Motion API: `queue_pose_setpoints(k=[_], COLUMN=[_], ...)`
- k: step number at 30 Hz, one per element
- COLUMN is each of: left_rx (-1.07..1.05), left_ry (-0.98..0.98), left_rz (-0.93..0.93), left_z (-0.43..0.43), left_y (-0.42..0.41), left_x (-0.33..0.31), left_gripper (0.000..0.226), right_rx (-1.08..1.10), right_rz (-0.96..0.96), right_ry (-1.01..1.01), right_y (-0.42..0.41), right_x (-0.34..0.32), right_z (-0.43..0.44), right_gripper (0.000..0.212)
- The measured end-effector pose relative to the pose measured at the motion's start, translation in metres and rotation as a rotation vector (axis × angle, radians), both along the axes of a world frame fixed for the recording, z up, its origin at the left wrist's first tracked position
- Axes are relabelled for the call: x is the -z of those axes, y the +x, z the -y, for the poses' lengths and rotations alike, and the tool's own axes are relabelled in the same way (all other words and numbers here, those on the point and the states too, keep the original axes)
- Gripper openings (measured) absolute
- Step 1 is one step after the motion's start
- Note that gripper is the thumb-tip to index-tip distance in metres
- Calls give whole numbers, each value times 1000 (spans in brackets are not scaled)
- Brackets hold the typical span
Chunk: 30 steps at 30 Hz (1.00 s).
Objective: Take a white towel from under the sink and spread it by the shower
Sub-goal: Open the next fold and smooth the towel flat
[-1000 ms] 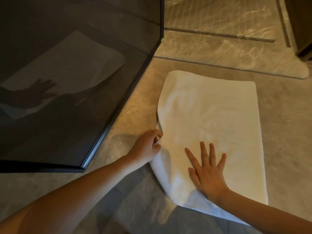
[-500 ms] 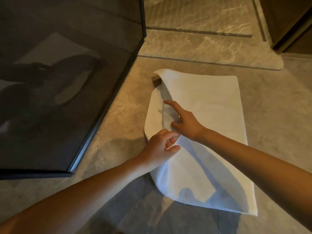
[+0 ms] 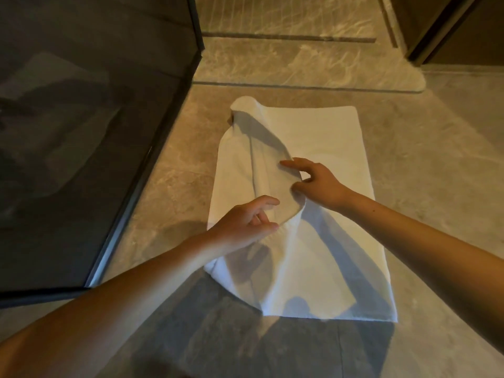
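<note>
1. White towel is down on the stone floor, pretty much dead centre from where I'm standing. Its long side runs from 12 to 6 o'clock.
2. The right half lies flat. The left long edge is lifted and flopped over toward 3 o'clock, so there's a loose flap bulging across the middle, and the far left corner is curled up at about 11 o'clock.
3. Left hand comes in from 7 o'clock. Its thumb and curled fingers pinch the towel at the near end of that flap.
4. Right hand reaches in from 4 o'clock and holds the flap's free edge. The index finger is stretched out on top of the cloth, thumb also on it, other fingers tucked behind the edge. Can't tell how firm that grip is.
5. Both forearms throw shadows over the near end of the towel and the floor at 6 o'clock.
6. Dark glass shower panel takes up everything from 8 to 11 o'clock. Its black bottom frame runs diagonally just beside the towel's left side, with a strip of floor between them.
7. At 12 o'clock there's a pale raised stone step, close to the towel's far end but apart from it.
8. Dark wooden panel at 1 o'clock, well apart from the towel.
</note>
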<state>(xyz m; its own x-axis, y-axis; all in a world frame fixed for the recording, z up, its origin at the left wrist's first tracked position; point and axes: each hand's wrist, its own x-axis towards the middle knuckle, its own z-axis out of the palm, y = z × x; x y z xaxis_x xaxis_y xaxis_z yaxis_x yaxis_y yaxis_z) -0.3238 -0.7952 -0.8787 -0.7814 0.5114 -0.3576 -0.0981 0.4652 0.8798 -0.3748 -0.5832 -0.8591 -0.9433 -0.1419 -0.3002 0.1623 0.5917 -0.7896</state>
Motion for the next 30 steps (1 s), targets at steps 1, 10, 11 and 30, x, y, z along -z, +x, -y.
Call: queue_pose_setpoints(k=[1, 10, 11, 30], left_rx=[-1, 36, 48, 257], left_ry=[-6, -52, -49, 192], left_rz=[-13, -82, -83, 407], left_z=[-6, -19, -19, -33], left_y=[-1, -3, -3, -25], left_x=[0, 7, 6, -16], left_gripper=[44, 53, 54, 57], right_rx=[4, 22, 24, 116], right_rz=[11, 120, 125, 87], right_ry=[-18, -158, -158, -236], right_y=[0, 4, 3, 8], right_x=[-2, -9, -9, -22], right_z=[0, 0, 0, -38], right_gripper=[64, 64, 63, 69])
